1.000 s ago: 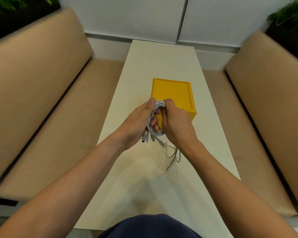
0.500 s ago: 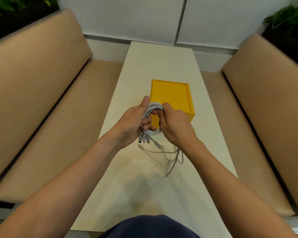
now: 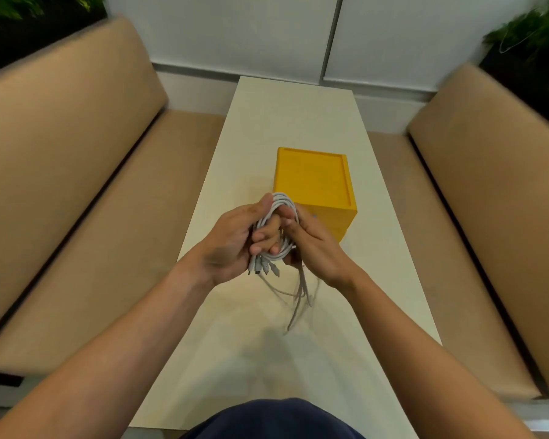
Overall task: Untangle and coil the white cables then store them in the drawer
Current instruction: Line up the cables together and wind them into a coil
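Note:
A bundle of white cables [image 3: 278,231] is looped into a coil above the white table [image 3: 298,115]. My left hand [image 3: 235,245] grips the coil from the left, fingers curled through the loop. My right hand [image 3: 317,248] holds the coil's right side. Several plug ends [image 3: 263,267] stick out below my left hand. Loose cable tails [image 3: 300,299] hang blurred under my right hand, down toward the table. Just beyond my hands stands the yellow drawer box [image 3: 314,182], its front mostly hidden by them; I cannot tell whether a drawer is open.
Tan padded benches run along the left [image 3: 86,191] and right [image 3: 476,198] of the narrow table. A white wall panel [image 3: 267,33] closes the far end, with green plants in both upper corners.
Both hands have stayed on the coil in front of the box. The loose tails that trailed on the table have been drawn up and swing under my right hand.

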The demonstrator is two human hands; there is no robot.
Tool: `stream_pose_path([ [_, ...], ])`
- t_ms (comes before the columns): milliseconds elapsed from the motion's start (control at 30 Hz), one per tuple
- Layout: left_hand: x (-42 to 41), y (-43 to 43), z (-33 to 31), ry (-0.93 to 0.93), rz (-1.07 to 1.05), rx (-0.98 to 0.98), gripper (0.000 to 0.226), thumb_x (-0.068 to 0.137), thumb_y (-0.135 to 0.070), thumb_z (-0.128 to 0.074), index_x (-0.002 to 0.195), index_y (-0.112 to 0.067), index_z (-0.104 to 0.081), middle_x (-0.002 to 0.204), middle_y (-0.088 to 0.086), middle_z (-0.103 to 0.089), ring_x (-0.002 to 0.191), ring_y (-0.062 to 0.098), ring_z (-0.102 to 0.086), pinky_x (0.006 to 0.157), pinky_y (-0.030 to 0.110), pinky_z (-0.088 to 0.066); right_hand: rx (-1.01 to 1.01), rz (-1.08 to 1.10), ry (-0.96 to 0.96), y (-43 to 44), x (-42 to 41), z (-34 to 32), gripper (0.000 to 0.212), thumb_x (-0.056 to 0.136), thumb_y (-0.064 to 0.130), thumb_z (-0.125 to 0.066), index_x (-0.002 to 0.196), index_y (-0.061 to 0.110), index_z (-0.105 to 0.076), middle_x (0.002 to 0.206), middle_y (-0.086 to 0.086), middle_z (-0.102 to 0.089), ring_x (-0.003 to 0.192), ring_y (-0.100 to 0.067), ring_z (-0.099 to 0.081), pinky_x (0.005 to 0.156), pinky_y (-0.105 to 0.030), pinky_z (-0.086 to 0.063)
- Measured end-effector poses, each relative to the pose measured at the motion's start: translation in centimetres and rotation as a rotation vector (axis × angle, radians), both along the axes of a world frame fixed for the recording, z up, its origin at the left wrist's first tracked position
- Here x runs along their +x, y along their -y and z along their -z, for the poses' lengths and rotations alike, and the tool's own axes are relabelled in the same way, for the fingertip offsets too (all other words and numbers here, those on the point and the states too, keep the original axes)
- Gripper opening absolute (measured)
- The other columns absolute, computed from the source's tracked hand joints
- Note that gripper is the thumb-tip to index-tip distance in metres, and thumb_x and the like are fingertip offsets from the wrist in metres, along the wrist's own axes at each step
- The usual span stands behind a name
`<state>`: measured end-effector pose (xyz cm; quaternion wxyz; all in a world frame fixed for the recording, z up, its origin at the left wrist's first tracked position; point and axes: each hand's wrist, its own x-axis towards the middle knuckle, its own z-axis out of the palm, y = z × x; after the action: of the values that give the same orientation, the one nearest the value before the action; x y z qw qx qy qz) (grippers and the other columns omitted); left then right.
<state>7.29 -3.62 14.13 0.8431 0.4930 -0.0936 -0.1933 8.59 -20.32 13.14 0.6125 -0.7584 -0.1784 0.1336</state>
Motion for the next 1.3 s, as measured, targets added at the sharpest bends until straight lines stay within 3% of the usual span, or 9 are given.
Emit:
stream_pose_path([
  [133,-0.1,-0.3,0.4,0.039,0.057,0.006,0.052,0.107,-0.033,-0.038,0.125,0.012,-0.057,0.06,-0.003,-0.034,0.048,0.009,-0.032,0.066,0.028,-0.048,-0.148,0.126,0.193,-0.3,0.6,1.1,0.024,0.111,0.017,-0.038,0.114,0.015,-0.062,0.079,0.004,-0.064,0.06,-0.017,-0.062,0.053,-0.035,-0.049],
  [233,0.0,-0.5,0.4,0.056,0.06,0.065,0.067,0.104,-0.039,-0.041,0.115,0.026,-0.049,0.058,0.008,-0.03,0.05,0.012,-0.041,0.069,0.031,-0.045,-0.168,0.224,0.242,-1.4,0.2,1.4,0.022,0.11,0.019,-0.039,0.113,0.024,-0.06,0.081,0.008,-0.066,0.068,-0.015,-0.065,0.059,-0.04,-0.054],
  [400,-0.4,-0.5,-0.4,0.082,0.102,0.09,0.044,0.102,-0.041,-0.046,0.116,-0.003,-0.066,0.072,0.016,-0.059,0.065,0.019,-0.042,0.068,0.027,-0.046,-0.059,0.155,0.152,-2.1,-0.2,1.0,0.022,0.109,0.011,-0.04,0.112,0.022,-0.06,0.091,0.006,-0.063,0.073,-0.001,-0.063,0.061,-0.02,-0.049],
  [467,-0.5,-0.2,-0.6,0.109,0.123,0.072,0.043,0.106,-0.03,-0.042,0.128,0.002,-0.059,0.094,0.007,-0.075,0.071,0.015,-0.055,0.065,0.022,-0.044,0.004,0.102,0.06,-1.9,-0.4,0.6,0.03,0.107,0.001,-0.038,0.113,0.025,-0.055,0.085,0.002,-0.06,0.066,0.001,-0.061,0.057,-0.022,-0.048],
  [567,-0.5,-0.2,0.0,0.064,0.085,0.005,0.045,0.1,-0.028,-0.052,0.132,0.004,-0.051,0.124,0.021,-0.071,0.103,0.028,-0.074,0.071,0.026,-0.059,-0.013,0.021,-0.002,-1.2,-0.7,0.2,0.034,0.108,0.0,-0.036,0.117,0.03,-0.047,0.081,0.0,-0.055,0.054,-0.001,-0.054,0.05,-0.028,-0.042],
  [800,0.0,-0.9,0.4,0.101,-0.111,0.107,0.031,0.106,-0.021,-0.047,0.13,-0.004,-0.06,0.092,0.015,-0.074,0.076,0.021,-0.074,0.066,0.024,-0.059,0.116,-0.037,-0.156,-0.3,-1.8,1.8,0.05,0.102,0.049,-0.052,0.15,0.038,-0.045,0.107,0.002,-0.067,0.073,-0.024,-0.052,0.068,-0.038,-0.048],
  [967,0.4,-1.0,-1.0,0.118,-0.22,0.123,0.031,0.109,-0.016,-0.039,0.132,-0.004,-0.057,0.08,0.006,-0.075,0.071,0.018,-0.075,0.065,0.022,-0.057,-0.146,0.092,-0.056,0.0,-2.6,2.7,0.031,0.113,0.031,-0.037,0.139,0.027,-0.054,0.091,-0.001,-0.065,0.065,-0.014,-0.057,0.064,-0.031,-0.046],
  [1200,0.6,-0.8,-1.5,0.141,-0.185,0.1,0.039,0.109,-0.017,-0.041,0.147,-0.004,-0.04,0.131,0.007,-0.071,0.113,0.027,-0.071,0.087,0.028,-0.058,-0.19,-0.061,-0.208,-0.1,-3.8,0.9,0.036,0.109,0.03,-0.048,0.144,0.032,-0.041,0.09,0.001,-0.069,0.071,-0.018,-0.066,0.079,-0.041,-0.059],
  [1300,0.6,-1.0,-1.3,0.151,-0.218,0.124,0.039,0.111,-0.015,-0.038,0.148,-0.004,-0.036,0.128,0.007,-0.073,0.112,0.027,-0.072,0.088,0.028,-0.058,-0.165,-0.158,-0.282,0.5,-4.1,0.1,0.045,0.108,0.021,-0.051,0.149,0.034,-0.039,0.088,-0.002,-0.067,0.076,-0.022,-0.071,0.083,-0.038,-0.061],
])
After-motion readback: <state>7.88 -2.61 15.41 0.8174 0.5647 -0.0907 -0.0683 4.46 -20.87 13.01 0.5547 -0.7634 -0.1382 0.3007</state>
